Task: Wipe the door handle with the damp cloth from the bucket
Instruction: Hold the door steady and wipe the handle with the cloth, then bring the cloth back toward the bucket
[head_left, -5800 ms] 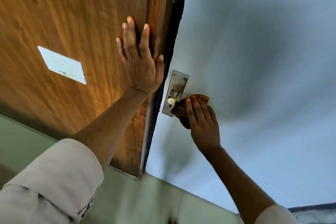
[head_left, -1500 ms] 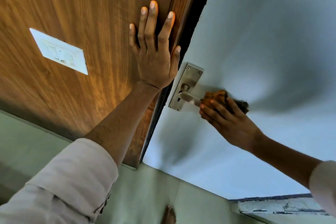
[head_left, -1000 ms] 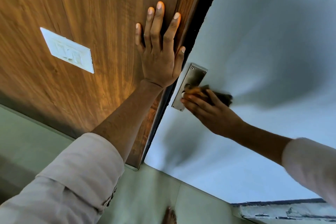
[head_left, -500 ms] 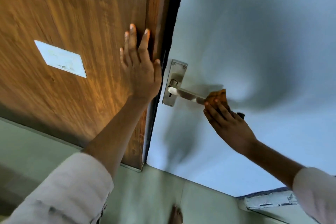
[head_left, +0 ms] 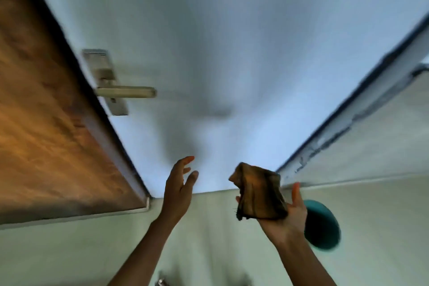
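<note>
Door (head_left: 232, 42): pale, flat panel filling most of my view; a wooden panel (head_left: 46, 134) stands along its left edge. Rigid, nothing to take hold of here but the fitting.

Bucket (head_left: 322, 227): teal, on the floor (head_left: 209, 239) low at the right, partly behind my right wrist. Only part of it shows, blurred; I cannot tell what is in it.

Door handle (head_left: 126, 92): metal lever on a long backplate, mounted near the door's left edge, lever pointing right. I judge it hard, smooth and probably slick where wet. Best taken by wrapping the cloth round the lever and sliding along its length. Both hands are well apart from it now.

Cloth (head_left: 260, 193): brown, crumpled into a lump, lying in my right palm, down near the floor line. I judge it soft, limp, light, with a little water weight; it will mould to the lever. Bunch it in the palm, not by a corner.

Right hand (head_left: 285, 211): grip slack, palm up, thumb and fingers spread, cradling the cloth and not squeezing it.

Left hand (head_left: 178, 183): grip spread wide and holding nothing, touching nothing, just beside the right.
</note>
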